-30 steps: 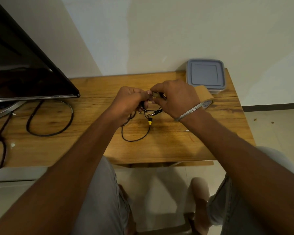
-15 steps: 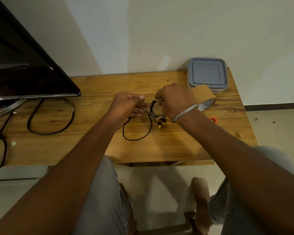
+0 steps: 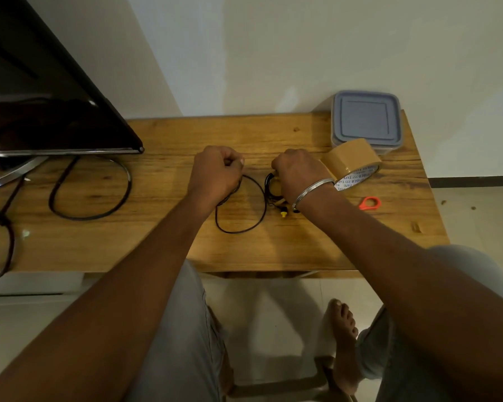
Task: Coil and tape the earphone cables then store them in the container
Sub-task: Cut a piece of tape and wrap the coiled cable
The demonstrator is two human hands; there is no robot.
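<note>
The right hand (image 3: 299,175) pinches the coiled earphone cable (image 3: 270,185); beside it, the fisted left hand (image 3: 215,174) grips a loose cable loop (image 3: 244,227).

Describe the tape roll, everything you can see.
The tape roll is wide, glossy brown packing tape on a white core with printed lettering on its rim. It rests tilted on the table, core opening toward the near right, just before the lidded container. The wrist of the right hand hides its lower left edge. No loose end shows; contact with the container cannot be told.
</note>
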